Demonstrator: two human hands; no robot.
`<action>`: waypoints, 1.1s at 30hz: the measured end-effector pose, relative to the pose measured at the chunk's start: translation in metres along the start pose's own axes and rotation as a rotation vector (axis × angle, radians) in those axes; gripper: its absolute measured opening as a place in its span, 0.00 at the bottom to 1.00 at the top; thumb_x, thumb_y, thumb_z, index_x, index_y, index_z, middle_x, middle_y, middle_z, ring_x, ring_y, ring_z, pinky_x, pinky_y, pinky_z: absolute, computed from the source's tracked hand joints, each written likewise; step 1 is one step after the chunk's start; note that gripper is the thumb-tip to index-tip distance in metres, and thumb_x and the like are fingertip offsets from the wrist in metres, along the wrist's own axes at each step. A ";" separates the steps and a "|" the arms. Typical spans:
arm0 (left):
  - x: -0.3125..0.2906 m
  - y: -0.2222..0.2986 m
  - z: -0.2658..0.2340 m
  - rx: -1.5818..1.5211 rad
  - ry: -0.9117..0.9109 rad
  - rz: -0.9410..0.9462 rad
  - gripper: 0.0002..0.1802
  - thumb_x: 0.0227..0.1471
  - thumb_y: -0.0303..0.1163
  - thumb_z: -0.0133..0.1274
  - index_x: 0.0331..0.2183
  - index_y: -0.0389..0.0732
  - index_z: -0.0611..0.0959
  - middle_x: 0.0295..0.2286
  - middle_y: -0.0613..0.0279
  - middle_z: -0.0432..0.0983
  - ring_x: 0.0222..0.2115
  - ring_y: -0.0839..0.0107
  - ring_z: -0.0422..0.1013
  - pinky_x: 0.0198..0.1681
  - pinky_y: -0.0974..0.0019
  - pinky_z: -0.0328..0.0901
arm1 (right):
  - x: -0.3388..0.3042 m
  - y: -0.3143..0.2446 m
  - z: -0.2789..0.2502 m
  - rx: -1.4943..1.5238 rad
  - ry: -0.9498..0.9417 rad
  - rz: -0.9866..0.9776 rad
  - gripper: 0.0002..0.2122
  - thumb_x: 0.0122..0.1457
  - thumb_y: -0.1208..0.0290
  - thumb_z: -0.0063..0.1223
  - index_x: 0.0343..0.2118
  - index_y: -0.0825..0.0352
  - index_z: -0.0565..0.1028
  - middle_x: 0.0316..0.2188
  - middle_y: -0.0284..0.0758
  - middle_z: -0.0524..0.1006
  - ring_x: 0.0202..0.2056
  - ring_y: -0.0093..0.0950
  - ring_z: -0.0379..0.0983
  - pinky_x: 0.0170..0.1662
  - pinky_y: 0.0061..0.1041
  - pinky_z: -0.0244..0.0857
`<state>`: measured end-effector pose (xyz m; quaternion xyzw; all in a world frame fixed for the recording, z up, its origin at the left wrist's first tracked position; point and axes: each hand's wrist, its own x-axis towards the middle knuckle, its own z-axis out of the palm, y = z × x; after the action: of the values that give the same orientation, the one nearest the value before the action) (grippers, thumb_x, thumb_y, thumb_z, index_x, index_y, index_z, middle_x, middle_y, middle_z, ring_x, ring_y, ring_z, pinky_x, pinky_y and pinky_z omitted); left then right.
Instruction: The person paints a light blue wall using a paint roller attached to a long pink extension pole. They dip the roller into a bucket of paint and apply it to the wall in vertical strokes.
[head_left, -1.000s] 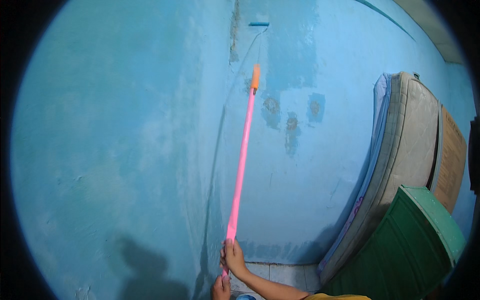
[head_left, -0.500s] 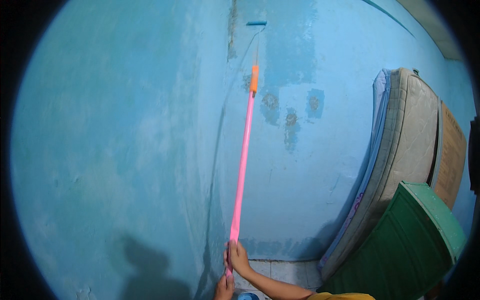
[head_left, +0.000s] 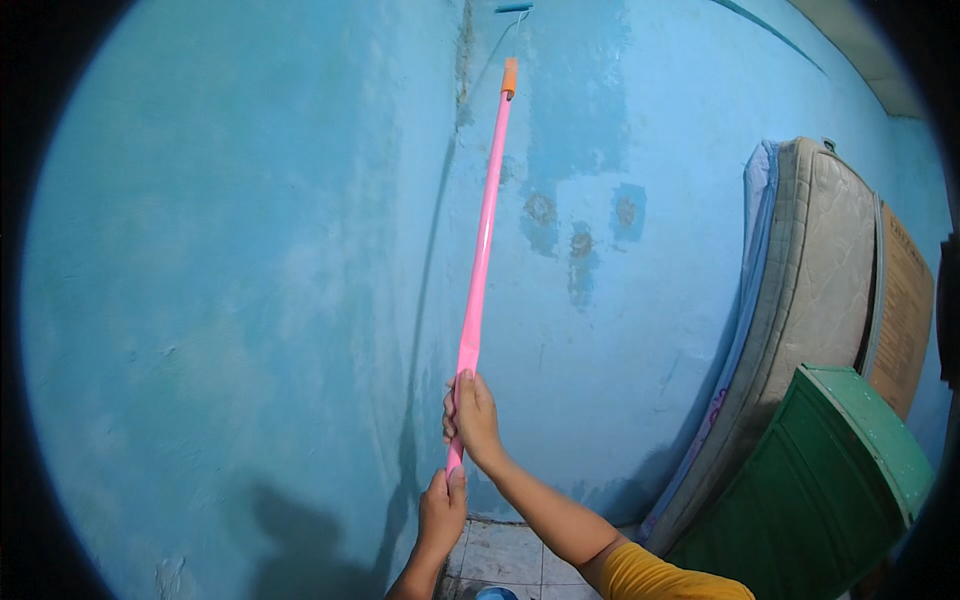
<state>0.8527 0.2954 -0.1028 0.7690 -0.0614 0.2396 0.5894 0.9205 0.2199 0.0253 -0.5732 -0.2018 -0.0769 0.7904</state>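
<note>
A paint roller (head_left: 515, 9) with a teal sleeve and orange handle is fixed to the top of a long pink pole (head_left: 485, 240). Its sleeve lies against the blue wall high up, just right of the room's corner. My right hand (head_left: 472, 412) is wrapped round the pole's lower part. Below it, my left hand (head_left: 442, 508) grips the pole's bottom end. Around the roller, darker damp-looking paint (head_left: 578, 100) covers a broad upright strip. Lower down are several rough grey spots (head_left: 582, 243) ringed with darker blue.
At the right a mattress (head_left: 815, 240) leans upright on the wall, with a cardboard sheet (head_left: 905, 300) behind it. A green cabinet-like piece (head_left: 800, 490) stands in front. A blue container (head_left: 495, 593) sits on the tiled floor (head_left: 500, 553) by the lower edge.
Both hands have risen with the pole, pushing the roller farther up the wall. More of my forearms and the yellow right sleeve now shows.
</note>
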 end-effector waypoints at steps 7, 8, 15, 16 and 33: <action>-0.013 0.002 0.005 0.173 0.016 0.041 0.21 0.62 0.44 0.42 0.28 0.36 0.73 0.16 0.55 0.69 0.17 0.60 0.68 0.23 0.58 0.62 | -0.010 0.014 -0.012 0.036 0.008 0.074 0.19 0.68 0.50 0.31 0.37 0.65 0.63 0.17 0.30 0.63 0.11 0.21 0.60 0.13 0.23 0.59; -0.025 -0.007 0.009 0.202 0.012 0.028 0.20 0.62 0.44 0.42 0.28 0.35 0.73 0.17 0.53 0.70 0.18 0.57 0.69 0.25 0.56 0.63 | -0.020 0.026 -0.019 0.007 0.017 0.100 0.19 0.68 0.50 0.31 0.37 0.65 0.63 0.17 0.31 0.64 0.11 0.22 0.60 0.14 0.24 0.60; -0.141 -0.096 0.013 0.143 -0.141 -0.089 0.27 0.64 0.46 0.34 0.48 0.33 0.74 0.37 0.33 0.72 0.40 0.38 0.68 0.43 0.50 0.63 | -0.127 0.143 -0.054 -0.036 0.037 0.285 0.18 0.68 0.52 0.29 0.36 0.64 0.62 0.18 0.33 0.64 0.12 0.25 0.61 0.17 0.28 0.63; -0.150 -0.099 0.012 0.138 -0.139 -0.066 0.27 0.64 0.46 0.34 0.47 0.32 0.74 0.36 0.33 0.72 0.39 0.38 0.68 0.42 0.50 0.63 | -0.135 0.147 -0.054 -0.021 0.037 0.305 0.18 0.68 0.52 0.29 0.36 0.64 0.62 0.18 0.33 0.64 0.12 0.25 0.62 0.17 0.28 0.64; -0.035 -0.063 0.014 0.047 -0.111 -0.136 0.23 0.61 0.46 0.43 0.28 0.34 0.73 0.23 0.42 0.73 0.26 0.42 0.71 0.29 0.49 0.63 | 0.014 0.049 -0.032 -0.145 0.068 -0.026 0.15 0.69 0.58 0.32 0.38 0.67 0.62 0.19 0.32 0.65 0.12 0.22 0.63 0.14 0.25 0.62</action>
<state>0.8501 0.2940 -0.1763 0.7970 -0.0362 0.1574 0.5819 0.9576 0.2079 -0.0198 -0.6235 -0.1759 -0.1210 0.7521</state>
